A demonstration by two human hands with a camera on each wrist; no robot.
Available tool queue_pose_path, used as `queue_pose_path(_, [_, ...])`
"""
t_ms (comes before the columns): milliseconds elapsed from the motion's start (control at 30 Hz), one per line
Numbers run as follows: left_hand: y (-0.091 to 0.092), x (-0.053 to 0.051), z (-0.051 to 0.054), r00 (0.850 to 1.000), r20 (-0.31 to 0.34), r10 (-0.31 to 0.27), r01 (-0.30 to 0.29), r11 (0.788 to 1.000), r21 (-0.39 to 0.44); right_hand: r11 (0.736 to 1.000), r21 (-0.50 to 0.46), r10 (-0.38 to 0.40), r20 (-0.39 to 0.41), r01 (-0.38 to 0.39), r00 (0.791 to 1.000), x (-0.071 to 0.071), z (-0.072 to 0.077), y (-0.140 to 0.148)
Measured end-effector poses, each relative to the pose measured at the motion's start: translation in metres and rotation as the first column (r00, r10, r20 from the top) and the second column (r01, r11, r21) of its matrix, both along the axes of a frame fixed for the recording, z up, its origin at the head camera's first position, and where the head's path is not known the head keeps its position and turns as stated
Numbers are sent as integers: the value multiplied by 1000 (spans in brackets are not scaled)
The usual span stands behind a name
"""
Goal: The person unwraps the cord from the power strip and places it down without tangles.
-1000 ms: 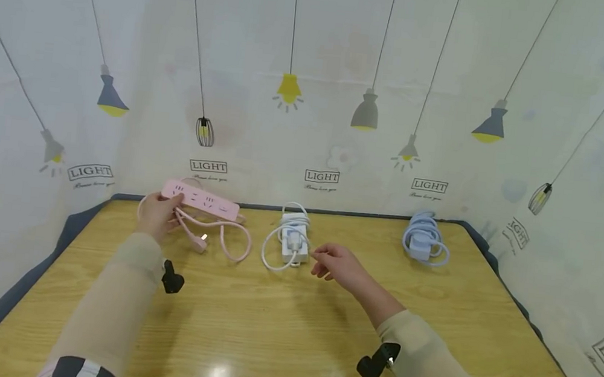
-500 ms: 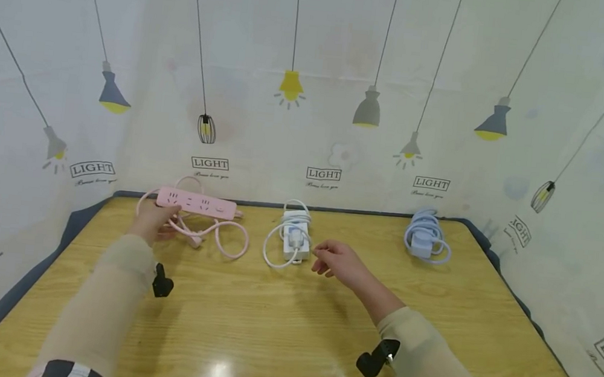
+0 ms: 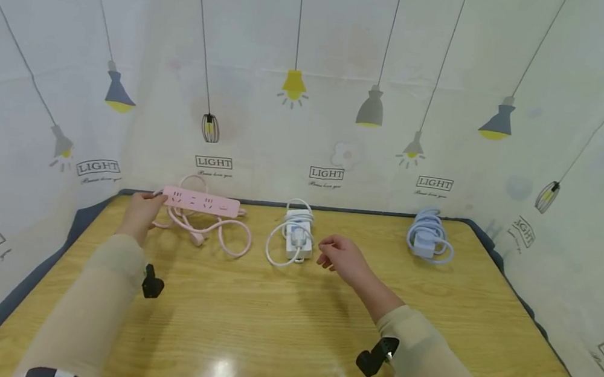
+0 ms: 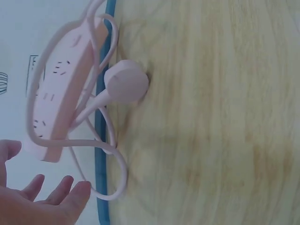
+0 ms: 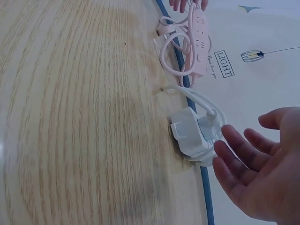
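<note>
A pink power strip lies at the back left of the table, with its looped pink cord and round plug in front of it. My left hand is at the strip's left end. In the left wrist view its thumb and fingers are spread, with a gap to the strip. A white power strip with its cord wound about it and the plug on top lies at the back middle. Just right of it hovers my right hand, fingers loosely bent and holding nothing.
A pale blue coiled cord with a block-shaped body lies at the back right of the wooden table. A light-coloured curtain printed with lamps stands around the back and sides. Dark trim runs along the table's far edge.
My left hand has let go of the pink power strip and drawn back to its left end. The strip now lies straighter, along the back edge. My right hand has stayed almost still.
</note>
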State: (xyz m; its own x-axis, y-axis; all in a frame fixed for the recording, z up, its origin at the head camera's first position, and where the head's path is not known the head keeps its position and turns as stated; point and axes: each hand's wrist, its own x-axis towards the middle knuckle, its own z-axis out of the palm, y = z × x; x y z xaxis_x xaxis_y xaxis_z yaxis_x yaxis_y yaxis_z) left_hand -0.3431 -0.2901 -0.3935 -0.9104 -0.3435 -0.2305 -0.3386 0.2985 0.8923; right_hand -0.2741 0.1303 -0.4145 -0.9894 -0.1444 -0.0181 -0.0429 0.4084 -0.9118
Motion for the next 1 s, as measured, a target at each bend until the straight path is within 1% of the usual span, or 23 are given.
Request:
queue_pose_path(67, [1, 2, 6, 1000, -10, 5, -5, 1000, -23, 999, 15, -35, -14, 35, 999, 0, 1, -1])
queue_pose_path(167, [6, 7, 17, 999, -35, -23, 21, 997, -72, 994, 58, -90, -32, 92, 995, 1, 3, -3])
queue_pose_path(300, [15, 15, 33, 994, -52, -99, 91, 986, -141, 987, 82, -131, -60, 136, 990, 2, 5, -6])
queue_pose_path(433, [26, 24, 49, 979, -76, -187, 170, 969, -181, 985, 87, -144, -77, 150, 987, 1, 5, -7])
queue_pose_path(567, [39, 32, 61, 957, -100, -274, 249, 946, -207, 981, 97, -160, -79, 168, 984, -1, 2, -6])
queue_pose_path(667, [51, 37, 66, 940, -96, -329, 302, 927, -221, 978, 97, -177, -74, 184, 981, -1, -2, -5])
queue_pose_path(800, [67, 43, 68, 918, -93, -385, 355, 904, -238, 975, 87, -199, -56, 203, 978, -3, -7, -7])
queue_pose_path(933, [82, 47, 65, 892, -109, -438, 396, 875, -277, 972, 102, -209, -33, 211, 977, -7, -12, -14])
queue_pose_path(1000, [91, 48, 62, 879, -115, -463, 419, 864, -278, 971, 115, -208, -18, 208, 978, -9, -15, -17])
